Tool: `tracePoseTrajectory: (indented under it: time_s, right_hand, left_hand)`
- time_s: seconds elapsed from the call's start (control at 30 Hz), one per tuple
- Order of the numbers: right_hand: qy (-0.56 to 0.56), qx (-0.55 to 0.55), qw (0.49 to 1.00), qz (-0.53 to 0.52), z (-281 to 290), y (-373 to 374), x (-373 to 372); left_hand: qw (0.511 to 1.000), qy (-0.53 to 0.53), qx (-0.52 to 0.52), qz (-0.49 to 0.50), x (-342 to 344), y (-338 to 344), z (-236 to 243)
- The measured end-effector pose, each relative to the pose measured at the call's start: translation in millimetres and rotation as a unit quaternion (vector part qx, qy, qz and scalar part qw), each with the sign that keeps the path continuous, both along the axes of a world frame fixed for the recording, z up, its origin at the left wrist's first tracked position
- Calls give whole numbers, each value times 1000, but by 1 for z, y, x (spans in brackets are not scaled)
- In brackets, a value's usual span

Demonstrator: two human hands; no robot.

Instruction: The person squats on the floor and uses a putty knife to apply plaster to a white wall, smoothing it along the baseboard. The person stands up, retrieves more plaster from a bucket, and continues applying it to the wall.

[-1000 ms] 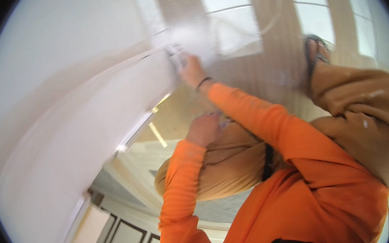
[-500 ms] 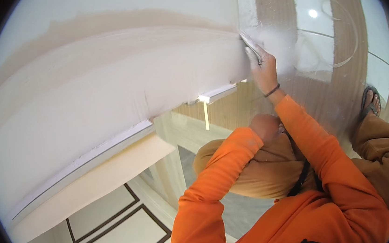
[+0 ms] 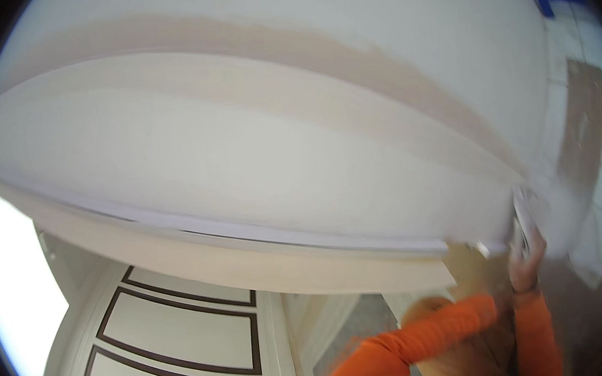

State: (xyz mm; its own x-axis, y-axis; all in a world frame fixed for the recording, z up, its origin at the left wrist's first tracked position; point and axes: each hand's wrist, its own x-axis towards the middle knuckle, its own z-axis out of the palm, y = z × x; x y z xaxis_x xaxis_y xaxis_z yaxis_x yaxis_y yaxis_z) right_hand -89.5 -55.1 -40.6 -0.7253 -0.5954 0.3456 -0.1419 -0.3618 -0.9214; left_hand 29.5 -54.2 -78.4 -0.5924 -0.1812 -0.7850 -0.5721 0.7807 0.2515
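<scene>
Pressure spread evenly along the pale flat tool (image 3: 522,211) would likely serve you best: set its face flush at the right end of the white surface (image 3: 254,149), where it sits, and favour light strokes so no corner digs in. Your right hand (image 3: 529,259) has its grip closed around that tool; a relaxed wrist should help. Your left hand is lost beyond the blurred orange sleeve (image 3: 431,333), so I cannot tell its grip.
</scene>
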Motion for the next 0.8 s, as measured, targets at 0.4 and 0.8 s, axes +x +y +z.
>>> tracePoseTrajectory:
  time_s: [0.4,0.8]
  right_hand:
    - [-79,182,980,7,-132,-22,37]
    - [-83,41,996,14,-137,-47,35]
  left_hand:
    - [996,9,-54,71,24,-45,-8]
    - [995,8,-59,77,58,-50,-9]
